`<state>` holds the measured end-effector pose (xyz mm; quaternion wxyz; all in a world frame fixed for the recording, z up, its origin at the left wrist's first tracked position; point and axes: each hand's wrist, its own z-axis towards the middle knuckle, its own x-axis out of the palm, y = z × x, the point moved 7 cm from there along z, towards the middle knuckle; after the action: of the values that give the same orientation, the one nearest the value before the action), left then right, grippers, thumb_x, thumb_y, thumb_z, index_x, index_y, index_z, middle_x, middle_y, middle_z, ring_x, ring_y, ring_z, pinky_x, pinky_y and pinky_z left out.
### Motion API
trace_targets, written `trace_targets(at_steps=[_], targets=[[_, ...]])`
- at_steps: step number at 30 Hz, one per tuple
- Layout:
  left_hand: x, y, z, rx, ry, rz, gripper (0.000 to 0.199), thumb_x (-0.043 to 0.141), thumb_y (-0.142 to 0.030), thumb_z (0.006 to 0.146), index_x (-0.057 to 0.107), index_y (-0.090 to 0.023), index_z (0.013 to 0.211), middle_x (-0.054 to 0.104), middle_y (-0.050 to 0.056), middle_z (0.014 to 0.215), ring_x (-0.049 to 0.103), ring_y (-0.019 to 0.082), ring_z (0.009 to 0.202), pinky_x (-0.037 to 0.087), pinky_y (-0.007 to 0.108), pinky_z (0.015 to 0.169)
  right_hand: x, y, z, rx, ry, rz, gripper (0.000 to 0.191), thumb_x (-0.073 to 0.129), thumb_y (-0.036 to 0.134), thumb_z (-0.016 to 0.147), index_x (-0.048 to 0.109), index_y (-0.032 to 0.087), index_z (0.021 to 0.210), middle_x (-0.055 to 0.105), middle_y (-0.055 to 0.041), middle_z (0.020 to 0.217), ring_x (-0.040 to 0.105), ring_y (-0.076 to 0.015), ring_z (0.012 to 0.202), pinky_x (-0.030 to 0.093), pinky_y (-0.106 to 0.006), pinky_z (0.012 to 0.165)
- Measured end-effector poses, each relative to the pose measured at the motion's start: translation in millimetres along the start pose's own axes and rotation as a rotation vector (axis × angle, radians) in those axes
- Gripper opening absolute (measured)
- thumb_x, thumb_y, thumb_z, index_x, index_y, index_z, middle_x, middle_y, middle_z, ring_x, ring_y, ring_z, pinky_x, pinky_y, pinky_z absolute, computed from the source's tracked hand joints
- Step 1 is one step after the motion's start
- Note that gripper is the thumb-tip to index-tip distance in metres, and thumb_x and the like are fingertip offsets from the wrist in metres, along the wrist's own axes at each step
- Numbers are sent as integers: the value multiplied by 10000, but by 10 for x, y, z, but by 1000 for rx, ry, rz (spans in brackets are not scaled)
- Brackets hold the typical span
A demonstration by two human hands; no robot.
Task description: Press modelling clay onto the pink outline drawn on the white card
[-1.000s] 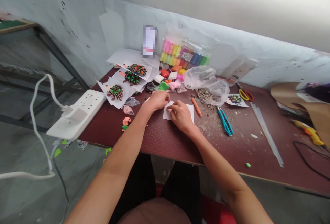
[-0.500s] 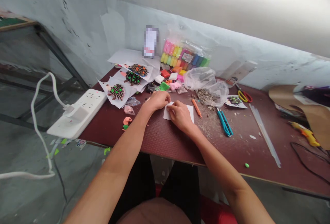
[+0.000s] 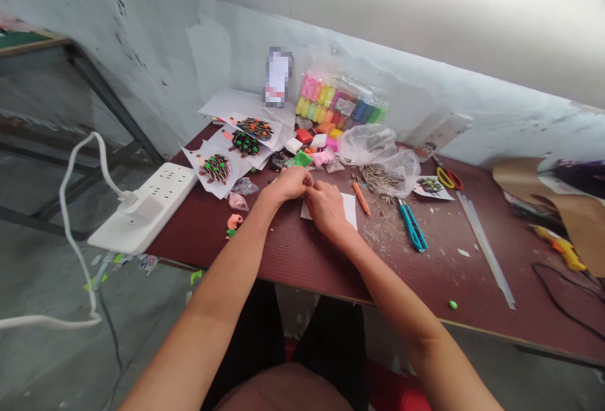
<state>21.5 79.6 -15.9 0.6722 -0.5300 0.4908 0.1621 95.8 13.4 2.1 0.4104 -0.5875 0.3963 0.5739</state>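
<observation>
My left hand (image 3: 292,183) is closed above the far left corner of a white sheet of paper (image 3: 350,209), its fingertips pinched together. Against those fingertips sits my right hand (image 3: 326,204), also closed, over the paper. Whatever the fingers hold is hidden. Just beyond them lie packets of soft clay, among them a green one (image 3: 299,159) and a pink one (image 3: 323,157). To the right of the paper is an orange crayon-like stick (image 3: 361,198). An orange clay lump (image 3: 235,221) rests left of my left forearm.
Hedgehog pictures (image 3: 215,169) made of seeds lie at the left, near a white power strip (image 3: 144,209). A plastic bag of seeds (image 3: 379,176), a teal utility knife (image 3: 413,227), scissors (image 3: 449,176), clear glue sticks (image 3: 486,250) and a yellow glue gun (image 3: 561,246) are to the right.
My right hand has moved slightly away from me and left, off the paper's middle, and its fingers now meet my left fingertips. My left hand has barely moved.
</observation>
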Motion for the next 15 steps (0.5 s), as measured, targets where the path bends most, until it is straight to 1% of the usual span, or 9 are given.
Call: trace_targets(at_steps=[4, 7, 9, 12, 13, 15], targets=[[17, 20, 7, 2, -12, 10, 308, 579, -30, 720, 810, -150, 885, 799, 97, 938, 711, 254, 954, 508, 339, 886, 60, 42, 25, -28, -13, -21, 321, 408, 140, 1058, 707, 109, 1168, 702, -175, 1106, 596, -262, 1013, 382, -361, 844], [21, 22, 6, 0, -9, -2, 312, 588, -22, 721, 813, -141, 901, 799, 107, 941, 713, 260, 952, 510, 341, 879, 116, 17, 21, -48, -76, 92, 288, 423, 132, 1043, 703, 121, 1108, 700, -166, 1115, 596, -251, 982, 405, -356, 859], [20, 19, 6, -3, -2, -16, 274, 609, -52, 753, 816, -138, 911, 799, 111, 936, 715, 260, 936, 514, 345, 878, 110, -76, 2, -43, -165, 289, 244, 461, 182, 1035, 702, 149, 1040, 700, -132, 1077, 598, -230, 934, 424, -340, 844], [17, 17, 14, -8, 6, -25, 259, 608, -90, 811, 822, -147, 945, 802, 106, 958, 718, 248, 937, 516, 346, 904, 38, -349, -64, 18, -343, 693, 231, 487, 262, 1007, 696, 166, 988, 690, -82, 989, 598, -189, 859, 449, -298, 791], [16, 19, 19, -10, 5, -27, 273, 602, -87, 820, 823, -154, 964, 804, 101, 982, 719, 242, 951, 516, 342, 915, 27, -435, -86, 40, -364, 803, 251, 483, 287, 995, 701, 164, 990, 689, -72, 962, 599, -182, 839, 454, -293, 778], [15, 30, 27, -18, 1, -30, 298, 601, -74, 821, 825, -172, 990, 806, 90, 1019, 721, 232, 975, 516, 330, 934, 39, -545, -121, 82, -327, 974, 308, 480, 350, 972, 717, 154, 987, 685, -57, 904, 595, -170, 791, 459, -288, 745]])
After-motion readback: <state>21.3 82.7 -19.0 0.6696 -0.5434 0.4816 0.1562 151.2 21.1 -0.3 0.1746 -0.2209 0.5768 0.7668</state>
